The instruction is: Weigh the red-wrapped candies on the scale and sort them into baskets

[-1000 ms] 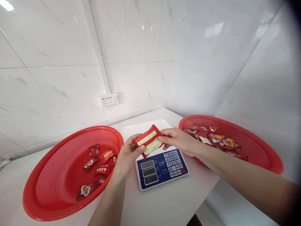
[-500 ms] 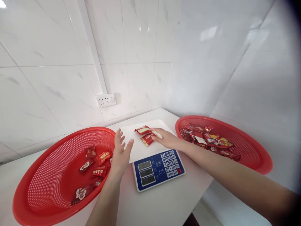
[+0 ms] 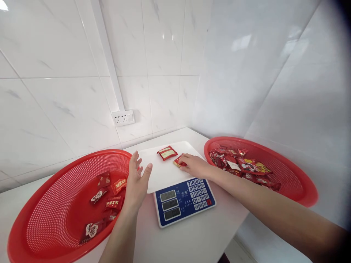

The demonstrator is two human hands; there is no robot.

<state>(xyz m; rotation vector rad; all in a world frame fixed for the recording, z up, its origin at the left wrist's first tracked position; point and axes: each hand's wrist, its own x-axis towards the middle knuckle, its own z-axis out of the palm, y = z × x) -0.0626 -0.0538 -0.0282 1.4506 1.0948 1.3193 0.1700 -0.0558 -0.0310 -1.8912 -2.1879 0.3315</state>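
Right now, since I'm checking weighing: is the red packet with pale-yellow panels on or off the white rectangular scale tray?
On: that red packet rests on the tray, clear of the right hand.

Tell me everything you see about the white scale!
It's a plastic-looking white weighing scale with a blue front panel, lying flat on the white table. It has three grey displays, white number keys and one red key. On its white plate lies a red wrapped packet with pale stripes; the right hand touches a second, red-and-gold packet.
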